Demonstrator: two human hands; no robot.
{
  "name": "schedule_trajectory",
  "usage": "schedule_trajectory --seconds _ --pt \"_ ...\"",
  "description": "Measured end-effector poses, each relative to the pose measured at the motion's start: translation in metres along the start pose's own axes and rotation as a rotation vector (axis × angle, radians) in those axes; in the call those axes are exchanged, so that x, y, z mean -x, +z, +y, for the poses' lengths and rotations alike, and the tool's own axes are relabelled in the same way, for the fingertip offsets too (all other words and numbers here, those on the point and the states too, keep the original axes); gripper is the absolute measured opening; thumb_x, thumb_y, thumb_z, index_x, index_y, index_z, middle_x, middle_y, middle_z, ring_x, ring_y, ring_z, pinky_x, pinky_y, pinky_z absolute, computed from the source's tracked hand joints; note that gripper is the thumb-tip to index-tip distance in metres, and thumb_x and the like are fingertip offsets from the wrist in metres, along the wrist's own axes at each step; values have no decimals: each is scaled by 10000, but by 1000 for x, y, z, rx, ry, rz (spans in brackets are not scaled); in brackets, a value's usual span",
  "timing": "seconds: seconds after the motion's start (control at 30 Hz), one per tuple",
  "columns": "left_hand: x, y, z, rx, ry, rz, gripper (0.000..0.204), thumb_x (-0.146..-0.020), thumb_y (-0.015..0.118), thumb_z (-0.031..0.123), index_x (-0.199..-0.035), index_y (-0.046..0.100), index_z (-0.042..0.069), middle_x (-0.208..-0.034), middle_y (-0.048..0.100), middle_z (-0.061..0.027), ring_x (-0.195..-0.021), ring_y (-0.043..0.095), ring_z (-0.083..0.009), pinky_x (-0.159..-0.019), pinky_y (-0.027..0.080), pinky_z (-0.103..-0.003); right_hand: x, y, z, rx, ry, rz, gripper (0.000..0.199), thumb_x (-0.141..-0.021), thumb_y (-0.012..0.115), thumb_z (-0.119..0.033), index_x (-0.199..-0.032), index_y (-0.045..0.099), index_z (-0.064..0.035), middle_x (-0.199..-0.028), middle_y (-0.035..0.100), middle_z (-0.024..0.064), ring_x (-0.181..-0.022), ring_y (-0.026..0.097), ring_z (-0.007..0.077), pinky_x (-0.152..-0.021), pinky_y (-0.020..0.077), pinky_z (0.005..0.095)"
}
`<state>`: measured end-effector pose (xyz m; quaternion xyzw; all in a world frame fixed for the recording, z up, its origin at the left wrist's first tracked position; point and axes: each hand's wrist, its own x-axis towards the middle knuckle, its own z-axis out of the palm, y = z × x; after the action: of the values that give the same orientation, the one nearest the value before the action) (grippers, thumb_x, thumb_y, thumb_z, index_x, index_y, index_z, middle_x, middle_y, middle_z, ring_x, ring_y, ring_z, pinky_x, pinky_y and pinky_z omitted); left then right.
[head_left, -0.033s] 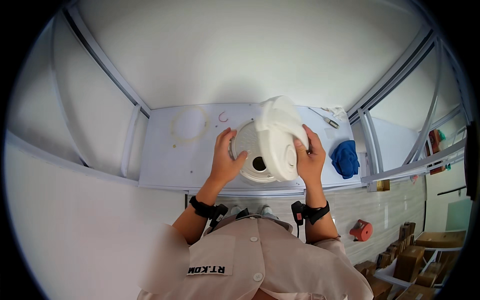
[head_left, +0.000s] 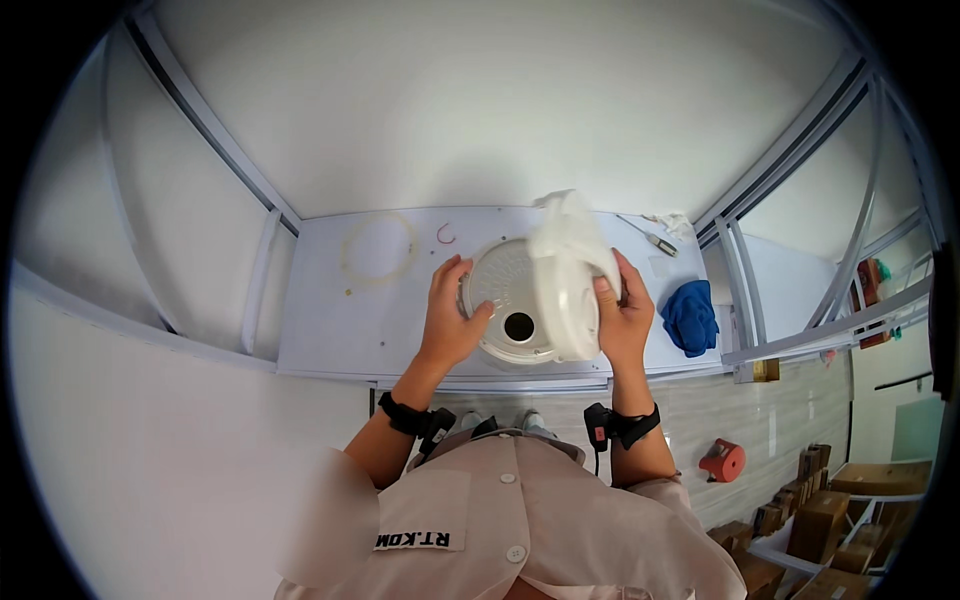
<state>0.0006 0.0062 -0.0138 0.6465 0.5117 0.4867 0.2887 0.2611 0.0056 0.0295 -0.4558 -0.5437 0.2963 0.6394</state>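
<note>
A white round appliance [head_left: 520, 345] sits on the white table [head_left: 340, 330] in front of me. Its grey disc-shaped top with a dark hole [head_left: 519, 326] faces up. My left hand [head_left: 450, 310] grips the disc's left edge, thumb on its face. My right hand [head_left: 625, 320] holds a white domed lid [head_left: 565, 300] standing on edge over the appliance's right side. A white crumpled cloth or film [head_left: 565, 225] drapes over the lid's top. Both wrists carry black bands.
On the table lie a pale ring gasket [head_left: 378, 248], a small red clip [head_left: 445, 235], a screwdriver [head_left: 650, 240], a white rag [head_left: 672, 222] and a blue cloth [head_left: 690, 315]. A red object [head_left: 722, 460] and cardboard boxes [head_left: 820, 520] sit on the floor at right.
</note>
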Motion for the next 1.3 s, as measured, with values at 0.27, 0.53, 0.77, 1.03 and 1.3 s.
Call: schedule_trajectory --seconds 0.27,0.53,0.77,1.03,1.3 --pt "4 5 -12 68 -69 -4 399 -950 629 37 -1344 684 33 -1605 398 -249 -1343 574 -380 -1077 485 -436 8 -37 9 -277 216 98 464 -985 701 -20 -1440 614 6 -1243 739 69 -1068 699 117 -929 575 285" --pt "-1 3 -22 140 5 159 364 -912 561 -74 -1216 738 18 -1571 467 -201 -1112 666 -235 -798 549 -324 23 -41 39 -390 311 146 364 -1031 651 -85 -1386 624 -8 -1230 721 71 -1047 699 135 -890 582 297" --pt "1 -14 -37 92 14 261 337 -875 564 -60 -1149 745 14 -1537 525 -174 -836 657 -159 -712 528 -283 32 -30 60 -449 395 109 332 -1034 643 -82 -1358 632 -9 -1195 716 58 -1041 679 121 -877 571 290" --pt "5 -40 -34 64 -166 324 284 -893 598 -40 -1125 734 51 -1543 515 -180 -1139 642 -256 -829 547 -343 33 -15 59 -402 422 40 318 -1043 628 -89 -1350 630 -6 -1195 725 77 -1028 709 147 -865 588 308" --pt "2 -55 -43 -66 -61 327 213 -920 632 -26 -1105 728 17 -1534 524 -187 -840 654 -173 -699 549 -298 36 -19 68 -584 531 97 436 -1111 528 -221 -1510 509 -45 -1397 650 120 -1212 689 249 -999 601 416"
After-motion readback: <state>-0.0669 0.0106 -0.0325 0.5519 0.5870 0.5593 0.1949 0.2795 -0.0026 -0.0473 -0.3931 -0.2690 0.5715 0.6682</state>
